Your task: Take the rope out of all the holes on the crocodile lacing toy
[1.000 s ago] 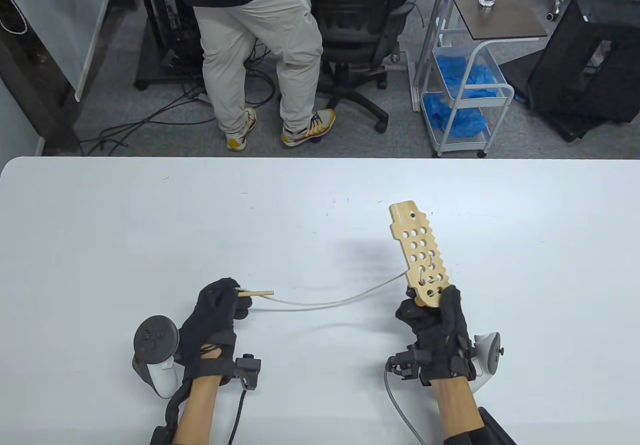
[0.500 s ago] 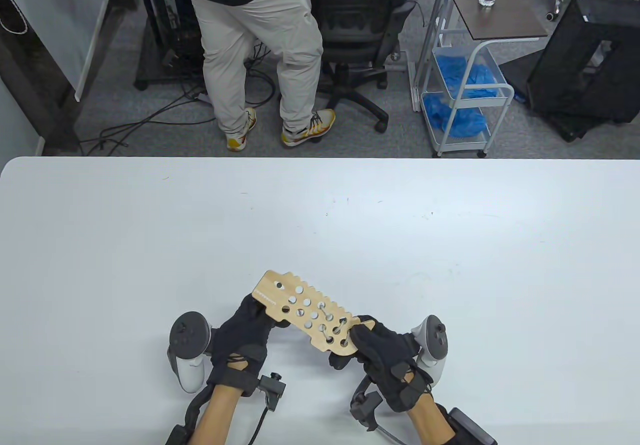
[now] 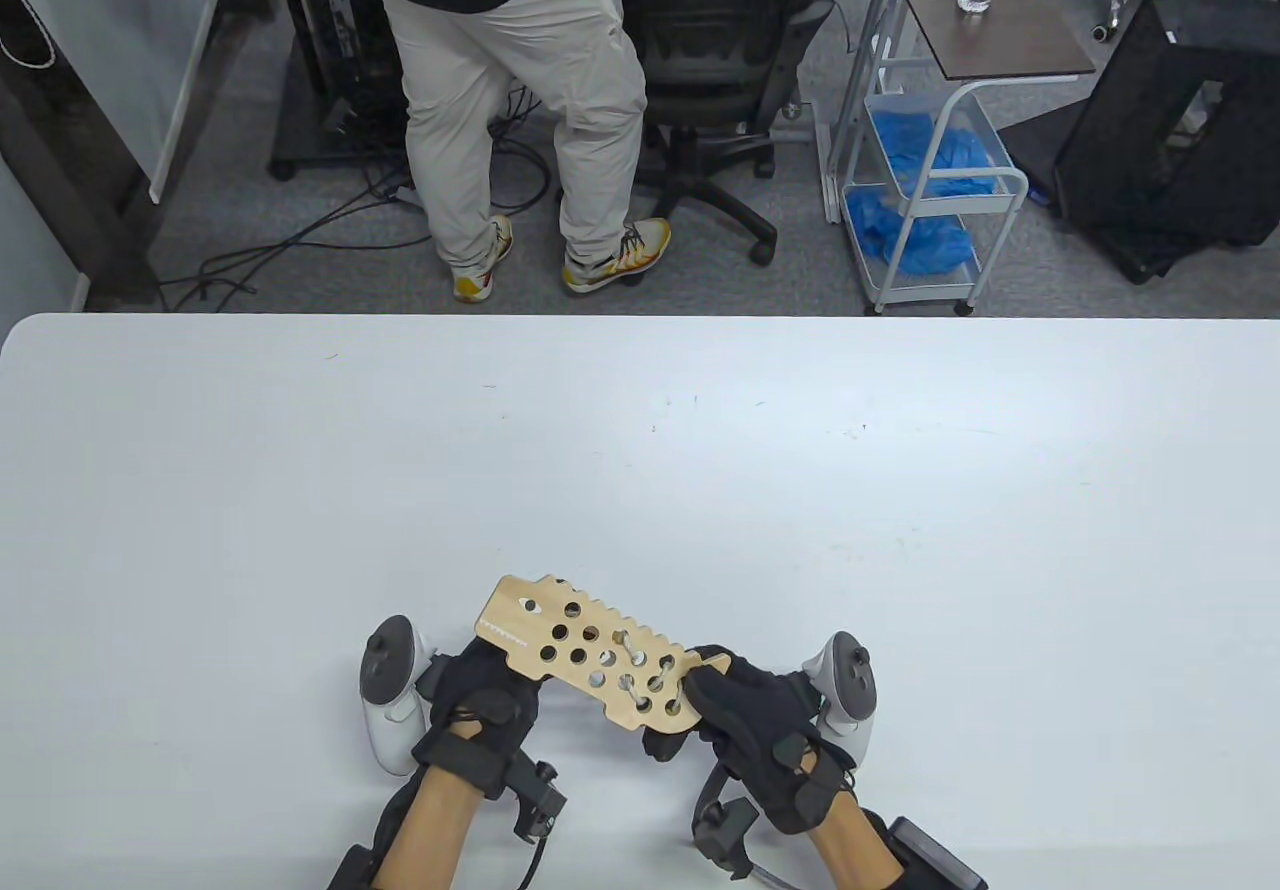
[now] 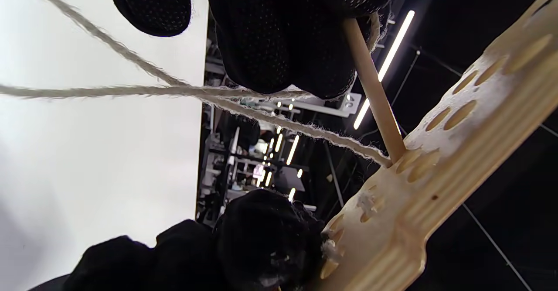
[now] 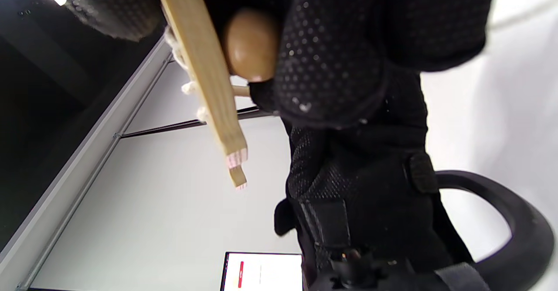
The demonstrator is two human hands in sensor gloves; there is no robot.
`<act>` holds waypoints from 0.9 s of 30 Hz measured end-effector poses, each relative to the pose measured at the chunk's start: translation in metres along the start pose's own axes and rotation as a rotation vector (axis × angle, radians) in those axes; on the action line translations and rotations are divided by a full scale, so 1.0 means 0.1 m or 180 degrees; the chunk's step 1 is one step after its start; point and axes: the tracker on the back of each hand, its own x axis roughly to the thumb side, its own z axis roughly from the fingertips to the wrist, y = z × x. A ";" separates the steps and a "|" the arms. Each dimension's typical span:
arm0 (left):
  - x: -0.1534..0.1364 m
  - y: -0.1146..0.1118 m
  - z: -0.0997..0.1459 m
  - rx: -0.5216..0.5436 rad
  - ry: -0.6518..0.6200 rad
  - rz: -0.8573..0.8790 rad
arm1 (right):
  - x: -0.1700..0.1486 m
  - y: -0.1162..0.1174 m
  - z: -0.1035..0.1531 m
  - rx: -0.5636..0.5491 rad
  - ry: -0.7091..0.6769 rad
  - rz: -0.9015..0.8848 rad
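Table view: the wooden crocodile lacing toy [image 3: 590, 657] is held above the near edge of the white worktop [image 3: 640, 450] — the right hand [image 3: 762, 720] grips its near right end, fingers wrapped around it. The left hand [image 3: 480, 705] sits under the far left part. In the left wrist view its fingers [image 4: 279, 33] pinch the wooden needle [image 4: 374, 92] — tip at a hole, rope [image 4: 130, 91] trailing left.

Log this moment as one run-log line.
left hand: holds wooden needle at board hole | right hand: holds crocodile board | rope: still laced
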 end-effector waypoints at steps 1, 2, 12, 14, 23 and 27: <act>0.00 -0.01 0.00 -0.0020 0.0012 -0.0038 | 0.00 0.00 0.00 0.0023 0.0006 0.0005; 0.01 -0.02 -0.01 -0.0045 0.0012 -0.0143 | 0.00 0.01 0.00 0.0057 0.0014 0.0011; 0.09 -0.23 -0.01 -0.0422 -0.0171 -0.0125 | 0.02 -0.06 0.01 -0.0180 0.0036 0.0191; 0.08 -0.27 -0.02 -0.0622 -0.0202 0.0130 | 0.05 -0.09 0.01 -0.0217 -0.0015 0.0247; 0.12 -0.41 -0.02 -0.1192 -0.0368 0.0476 | 0.08 -0.21 0.05 -0.0554 -0.0120 -0.0035; 0.10 -0.40 -0.01 -0.0970 -0.0336 0.0427 | 0.19 -0.23 0.05 -0.0538 -0.0270 0.0710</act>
